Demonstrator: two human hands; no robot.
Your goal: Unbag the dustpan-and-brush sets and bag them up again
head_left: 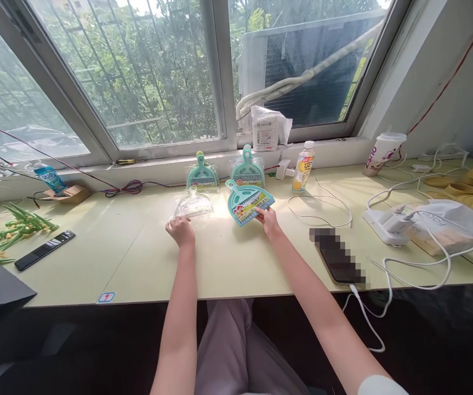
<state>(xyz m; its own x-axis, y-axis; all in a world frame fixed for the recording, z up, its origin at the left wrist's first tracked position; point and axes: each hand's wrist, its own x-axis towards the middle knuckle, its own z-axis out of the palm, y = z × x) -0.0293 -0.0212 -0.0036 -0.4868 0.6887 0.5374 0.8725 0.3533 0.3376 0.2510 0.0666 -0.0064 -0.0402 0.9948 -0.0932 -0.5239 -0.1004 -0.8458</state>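
Note:
My right hand [268, 221] grips the lower right edge of a teal mini dustpan [249, 203], with a blue-bristled brush and a printed label strip on it. It is held tilted above the table, handle pointing up and left. My left hand [181, 230] has its fingers curled at the lower left edge of a clear plastic shell [194, 204] shaped like the dustpan. Behind them, two more teal dustpan sets stand against the window ledge: a left one [202, 174] and a right one [247, 169], both seemingly in clear plastic.
A drink bottle [303, 167], a paper cup [384, 153] and a wrapped white pack [266, 131] are at the back. To the right lie a phone [337, 255], a power strip [386, 226] and white cables. Leftward are a remote-like black device [44, 250] and green stems [12, 230].

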